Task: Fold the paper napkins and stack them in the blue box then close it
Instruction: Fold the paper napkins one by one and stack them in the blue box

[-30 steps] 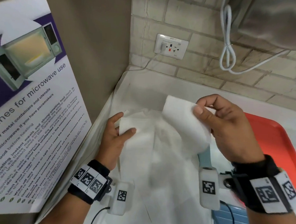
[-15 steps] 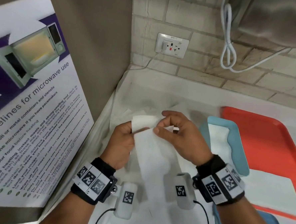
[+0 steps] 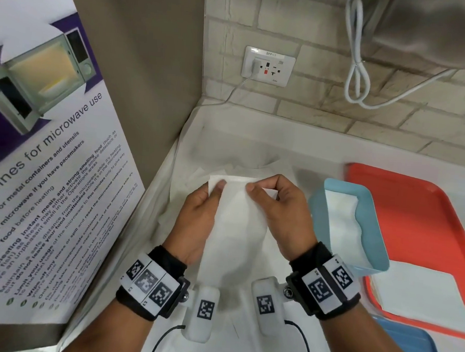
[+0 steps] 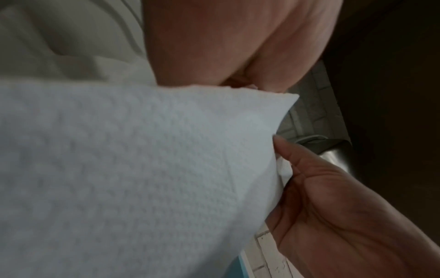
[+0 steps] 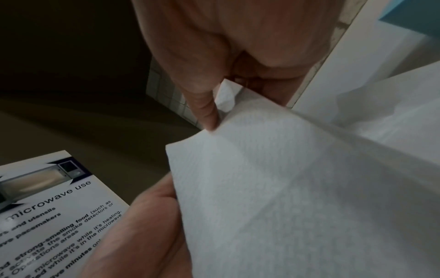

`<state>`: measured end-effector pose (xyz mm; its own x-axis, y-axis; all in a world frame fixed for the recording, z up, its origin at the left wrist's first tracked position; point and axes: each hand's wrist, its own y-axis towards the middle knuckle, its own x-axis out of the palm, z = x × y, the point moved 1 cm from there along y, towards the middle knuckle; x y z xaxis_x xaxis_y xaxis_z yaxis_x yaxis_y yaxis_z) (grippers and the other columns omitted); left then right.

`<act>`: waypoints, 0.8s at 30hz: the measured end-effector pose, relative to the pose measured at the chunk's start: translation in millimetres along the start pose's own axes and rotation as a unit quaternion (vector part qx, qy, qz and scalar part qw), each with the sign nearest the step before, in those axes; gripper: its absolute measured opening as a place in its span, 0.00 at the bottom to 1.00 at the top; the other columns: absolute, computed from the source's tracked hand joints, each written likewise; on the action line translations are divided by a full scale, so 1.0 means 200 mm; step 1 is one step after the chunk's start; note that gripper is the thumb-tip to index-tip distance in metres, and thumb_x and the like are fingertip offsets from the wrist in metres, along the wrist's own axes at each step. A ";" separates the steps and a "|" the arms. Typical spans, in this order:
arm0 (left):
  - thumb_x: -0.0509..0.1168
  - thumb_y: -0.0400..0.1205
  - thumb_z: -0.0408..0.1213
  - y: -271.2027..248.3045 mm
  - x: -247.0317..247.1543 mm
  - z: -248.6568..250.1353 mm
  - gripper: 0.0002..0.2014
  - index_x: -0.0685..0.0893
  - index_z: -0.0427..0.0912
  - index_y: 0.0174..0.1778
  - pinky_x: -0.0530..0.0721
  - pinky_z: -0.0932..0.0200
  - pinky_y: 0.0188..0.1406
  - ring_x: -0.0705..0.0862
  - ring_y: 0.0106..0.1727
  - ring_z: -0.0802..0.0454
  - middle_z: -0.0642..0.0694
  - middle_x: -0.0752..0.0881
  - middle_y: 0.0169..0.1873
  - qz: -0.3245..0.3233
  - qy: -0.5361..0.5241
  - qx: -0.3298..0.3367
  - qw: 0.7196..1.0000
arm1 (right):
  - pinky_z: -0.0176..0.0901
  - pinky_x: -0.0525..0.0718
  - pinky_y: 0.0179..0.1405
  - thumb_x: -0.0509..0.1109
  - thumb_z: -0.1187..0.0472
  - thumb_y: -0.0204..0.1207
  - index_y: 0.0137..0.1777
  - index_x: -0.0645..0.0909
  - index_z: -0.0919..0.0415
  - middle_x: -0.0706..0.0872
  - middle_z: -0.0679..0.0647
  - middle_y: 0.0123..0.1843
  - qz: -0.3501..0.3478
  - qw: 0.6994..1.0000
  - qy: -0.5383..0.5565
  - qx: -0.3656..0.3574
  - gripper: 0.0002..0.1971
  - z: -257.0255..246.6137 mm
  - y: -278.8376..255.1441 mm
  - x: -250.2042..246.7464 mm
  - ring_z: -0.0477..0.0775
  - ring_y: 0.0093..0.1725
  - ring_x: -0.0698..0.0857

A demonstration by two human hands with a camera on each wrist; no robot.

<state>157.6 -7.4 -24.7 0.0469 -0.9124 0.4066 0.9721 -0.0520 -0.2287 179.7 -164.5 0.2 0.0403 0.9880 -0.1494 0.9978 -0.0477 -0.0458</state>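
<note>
I hold a folded white paper napkin [image 3: 236, 225] above the white sheet on the counter. My left hand [image 3: 219, 186] pinches its top left corner, thumb on top. My right hand [image 3: 252, 188] pinches the top edge just to the right. In the left wrist view the embossed napkin [image 4: 142, 169] fills the frame under my left hand [image 4: 226, 47]. The right wrist view shows my right hand's thumb [image 5: 204, 107] on the napkin [image 5: 297, 188]. The open blue box [image 3: 373, 211] stands to the right of my right wrist, with folded napkins [image 3: 343, 220] inside.
An orange tray [image 3: 414, 208] on the right carries a flat pile of napkins [image 3: 420, 290]. A blue lid [image 3: 411, 347] lies at the bottom right. A microwave poster [image 3: 49, 164] leans on the left. On the brick wall behind are a socket [image 3: 268, 66] and a white cable [image 3: 357, 74].
My right hand carried the napkin's raised right side over to the left, folding it. Both hands now pinch the folded napkin's top edge and have drawn slightly apart.
</note>
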 end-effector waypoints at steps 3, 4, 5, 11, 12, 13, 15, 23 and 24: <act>0.64 0.83 0.67 0.00 -0.02 -0.01 0.31 0.85 0.47 0.72 0.79 0.43 0.76 0.87 0.71 0.49 0.47 0.90 0.67 -0.021 0.020 -0.004 1.000 | 0.72 0.87 0.49 0.79 0.46 0.71 0.38 0.85 0.45 0.92 0.52 0.45 0.020 1.000 -0.007 0.001 0.07 0.00 0.00 0.01 0.68 0.47 0.89; 0.67 0.82 0.63 0.00 -0.01 -0.01 0.29 0.85 0.47 0.73 0.79 0.41 0.76 0.87 0.71 0.48 0.47 0.90 0.67 -0.031 0.039 0.012 0.999 | 0.72 0.87 0.47 0.80 0.47 0.71 0.38 0.85 0.45 0.92 0.53 0.44 0.023 1.000 -0.007 0.000 0.07 0.00 0.00 0.01 0.70 0.46 0.88; 0.69 0.82 0.56 0.00 -0.01 -0.01 0.25 0.84 0.46 0.72 0.81 0.39 0.75 0.88 0.70 0.47 0.46 0.90 0.66 -0.035 0.063 0.033 0.997 | 0.72 0.87 0.46 0.81 0.47 0.71 0.38 0.85 0.45 0.92 0.54 0.43 0.023 1.000 -0.003 -0.001 0.07 -0.01 0.01 0.02 0.70 0.45 0.88; 0.71 0.86 0.37 0.01 -0.01 -0.01 0.19 0.82 0.40 0.74 0.83 0.34 0.72 0.88 0.68 0.40 0.40 0.90 0.66 -0.012 0.072 0.064 0.995 | 0.68 0.87 0.62 0.84 0.43 0.67 0.64 0.79 0.48 0.90 0.60 0.57 -0.012 0.988 0.137 0.064 0.28 0.03 -0.02 0.03 0.68 0.59 0.89; 0.68 0.88 0.35 0.01 -0.01 -0.01 0.18 0.81 0.39 0.75 0.84 0.36 0.71 0.88 0.69 0.40 0.40 0.90 0.66 -0.010 0.063 0.059 0.996 | 0.67 0.86 0.64 0.83 0.40 0.68 0.68 0.78 0.47 0.90 0.58 0.59 -0.030 0.989 0.126 0.076 0.31 0.05 -0.03 0.03 0.63 0.59 0.90; 0.65 0.90 0.34 0.01 -0.02 0.00 0.17 0.81 0.39 0.75 0.86 0.39 0.69 0.88 0.68 0.40 0.40 0.90 0.66 -0.008 0.054 0.056 0.997 | 0.66 0.85 0.66 0.79 0.37 0.70 0.70 0.78 0.47 0.91 0.54 0.61 -0.056 0.991 0.093 0.074 0.31 0.07 -0.04 0.03 0.58 0.61 0.90; 0.63 0.91 0.36 0.01 -0.01 0.00 0.16 0.82 0.40 0.74 0.86 0.39 0.68 0.89 0.68 0.40 0.40 0.91 0.65 -0.007 0.043 0.045 0.998 | 0.62 0.85 0.66 0.72 0.39 0.78 0.70 0.81 0.48 0.91 0.48 0.62 -0.096 0.994 0.013 0.039 0.24 0.10 -0.06 0.04 0.51 0.62 0.90; 0.71 0.87 0.45 0.03 -0.06 -0.02 0.13 0.89 0.45 0.65 0.86 0.31 0.67 0.91 0.62 0.43 0.44 0.93 0.58 0.035 0.129 0.084 0.987 | 0.58 0.86 0.64 0.73 0.44 0.81 0.65 0.86 0.48 0.92 0.44 0.57 -0.124 0.990 -0.072 0.010 0.16 0.08 -0.07 0.05 0.46 0.58 0.90; 0.73 0.86 0.44 0.03 -0.07 -0.02 0.12 0.89 0.44 0.63 0.87 0.31 0.66 0.92 0.60 0.42 0.43 0.94 0.56 0.050 0.130 0.091 0.986 | 0.58 0.86 0.64 0.74 0.44 0.80 0.64 0.86 0.48 0.92 0.44 0.57 -0.123 0.990 -0.073 0.007 0.16 0.08 -0.07 0.05 0.46 0.58 0.90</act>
<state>161.9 4.0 -35.4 0.1068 -0.9837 0.1449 0.9919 0.0952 -0.0843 165.0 -155.6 -17.4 -0.2123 0.9382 -0.2732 0.9757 0.1879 -0.1129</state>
